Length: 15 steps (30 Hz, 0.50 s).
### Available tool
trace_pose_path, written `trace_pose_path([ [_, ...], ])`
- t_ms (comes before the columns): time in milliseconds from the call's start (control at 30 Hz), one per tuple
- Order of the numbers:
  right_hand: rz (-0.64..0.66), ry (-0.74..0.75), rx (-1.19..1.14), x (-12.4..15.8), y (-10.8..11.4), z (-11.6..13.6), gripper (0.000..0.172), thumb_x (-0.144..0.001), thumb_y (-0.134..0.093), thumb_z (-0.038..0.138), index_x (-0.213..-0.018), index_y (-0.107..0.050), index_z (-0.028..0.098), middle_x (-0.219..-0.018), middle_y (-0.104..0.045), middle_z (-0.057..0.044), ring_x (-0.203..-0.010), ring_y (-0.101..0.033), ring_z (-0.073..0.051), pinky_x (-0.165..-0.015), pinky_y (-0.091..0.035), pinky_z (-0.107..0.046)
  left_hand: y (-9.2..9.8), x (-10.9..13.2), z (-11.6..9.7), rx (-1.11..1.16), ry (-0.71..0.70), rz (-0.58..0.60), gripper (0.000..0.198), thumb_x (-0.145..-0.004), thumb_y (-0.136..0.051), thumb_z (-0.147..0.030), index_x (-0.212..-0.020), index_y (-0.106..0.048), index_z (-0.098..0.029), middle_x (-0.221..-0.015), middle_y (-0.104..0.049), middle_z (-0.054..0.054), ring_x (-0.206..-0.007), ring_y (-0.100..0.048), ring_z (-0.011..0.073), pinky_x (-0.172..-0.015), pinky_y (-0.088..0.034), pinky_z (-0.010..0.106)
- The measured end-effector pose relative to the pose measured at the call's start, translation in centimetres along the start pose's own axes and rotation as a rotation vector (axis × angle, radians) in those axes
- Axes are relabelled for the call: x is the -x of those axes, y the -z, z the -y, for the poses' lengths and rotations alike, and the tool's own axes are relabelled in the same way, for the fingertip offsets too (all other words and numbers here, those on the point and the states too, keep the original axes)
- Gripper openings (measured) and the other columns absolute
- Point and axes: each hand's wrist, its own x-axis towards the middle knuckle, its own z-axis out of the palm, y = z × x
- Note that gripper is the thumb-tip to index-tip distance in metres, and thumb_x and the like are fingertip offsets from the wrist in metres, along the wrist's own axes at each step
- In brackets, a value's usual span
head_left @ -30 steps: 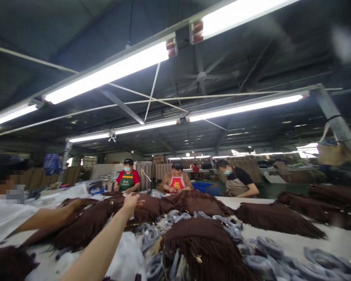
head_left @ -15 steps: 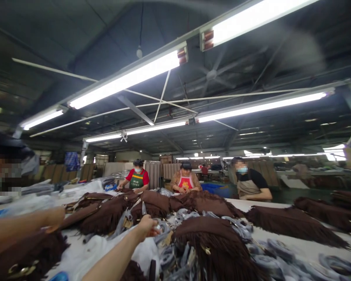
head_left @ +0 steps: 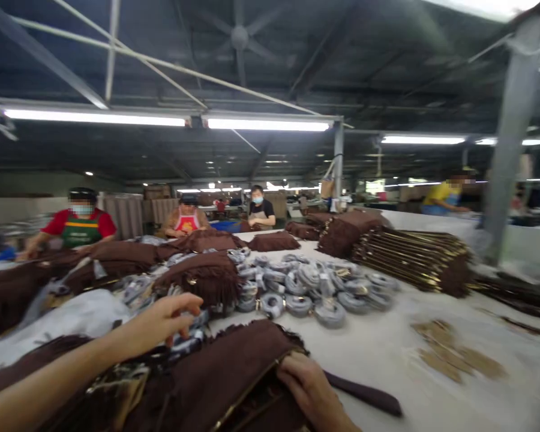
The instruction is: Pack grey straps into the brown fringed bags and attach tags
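A dark brown fringed bag (head_left: 234, 366) with a gold zipper along its opening lies in front of me. My right hand (head_left: 310, 384) grips the edge of that opening, its fingers partly hidden inside. Above the bag's far left side, my left hand (head_left: 175, 315) hangs with fingers apart and nothing visible in it. Just beyond it are another brown fringed bag (head_left: 202, 276) and plastic-wrapped grey coils (head_left: 326, 312). A dark strap (head_left: 364, 393) sticks out to the right of the bag I hold.
Stacked brown bags with gold zippers (head_left: 409, 255) stand at the right back. Brown paper-like pieces (head_left: 459, 351) lie on the white table (head_left: 373, 354). White plastic (head_left: 81, 318) is bunched at left. Co-workers, one in a green apron (head_left: 81, 231), are across the table; a post (head_left: 515, 138) rises at right.
My view has swung right and down. The brown bag with my right hand on its opening is now in front. An arm that reached to the wrapped coils is no longer there.
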Motion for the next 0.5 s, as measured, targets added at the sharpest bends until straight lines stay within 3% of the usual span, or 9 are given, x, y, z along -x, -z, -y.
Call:
trace_pose_path([
  [67, -0.033, -0.04, -0.013, 0.8, 1.2, 0.4, 0.021, -0.089, -0.054, 0.02, -0.07, -0.063, 0.022, -0.074, -0.065, -0.001, -0.073, -0.06, -0.018, -0.067, -0.045, -0.029, -4.3, 2.6, -2.6, -0.172, -0.233, 0.328, 0.036, -0.081, -0.049, -0.029, -0.115, -0.062, -0.028, -0.105, -0.068, -0.001, -0.081, -0.064, 0.0182, -0.063, -0.051, 0.024],
  [133, -0.101, -0.061, -0.097, 0.3, 1.6, 1.1, 0.019, -0.088, -0.055, 0.019, -0.07, -0.063, 0.02, -0.071, -0.063, 0.0, -0.07, -0.058, -0.016, -0.067, -0.044, -0.027, -8.6, 5.2, -4.6, -0.345, -0.387, 0.557, 0.029, -0.08, -0.049, -0.02, -0.099, -0.07, -0.03, -0.097, -0.072, -0.003, -0.091, -0.063, 0.0183, -0.086, -0.047, 0.026],
  [167, -0.135, -0.064, -0.145, 0.0, 1.7, 1.4, 0.019, -0.087, -0.055, 0.02, -0.07, -0.063, 0.02, -0.07, -0.062, 0.0, -0.069, -0.058, -0.016, -0.067, -0.044, -0.027, -10.7, 6.0, -5.3, -0.381, -0.436, 0.577, 0.029, -0.078, -0.049, -0.017, -0.094, -0.07, -0.029, -0.097, -0.072, -0.002, -0.092, -0.063, 0.0186, -0.087, -0.046, 0.025],
  [267, -0.208, -0.064, -0.215, -0.5, 2.0, 2.1, 0.019, -0.085, -0.056, 0.019, -0.068, -0.064, 0.021, -0.069, -0.062, -0.001, -0.068, -0.058, -0.018, -0.066, -0.044, -0.029, -15.2, 5.9, -6.1, -0.467, -0.449, 0.478, 0.022, -0.075, -0.046, -0.014, -0.081, -0.066, -0.023, -0.094, -0.071, 0.003, -0.086, -0.061, 0.0187, -0.08, -0.045, 0.024],
  [367, -0.249, -0.084, -0.269, -0.3, 2.3, 2.4, 0.018, -0.083, -0.059, 0.02, -0.066, -0.066, 0.022, -0.066, -0.061, 0.0, -0.066, -0.057, -0.018, -0.065, -0.045, -0.029, -16.5, 3.8, -7.0, -0.556, -0.349, 0.434, 0.019, -0.078, -0.043, -0.019, -0.065, -0.056, -0.02, -0.073, -0.064, 0.001, -0.068, -0.054, 0.0157, -0.064, -0.042, 0.022],
  [500, -0.291, -0.163, -0.406, -0.6, 2.3, 1.8, 0.016, -0.081, -0.063, 0.027, -0.069, -0.07, 0.02, -0.065, -0.063, 0.002, -0.063, -0.057, -0.014, -0.064, -0.046, -0.023, -15.6, 0.7, -7.5, -0.549, -0.251, 0.558, 0.019, -0.077, -0.043, -0.024, -0.061, -0.054, -0.019, -0.061, -0.055, -0.003, -0.057, -0.049, 0.0122, -0.052, -0.037, 0.019],
])
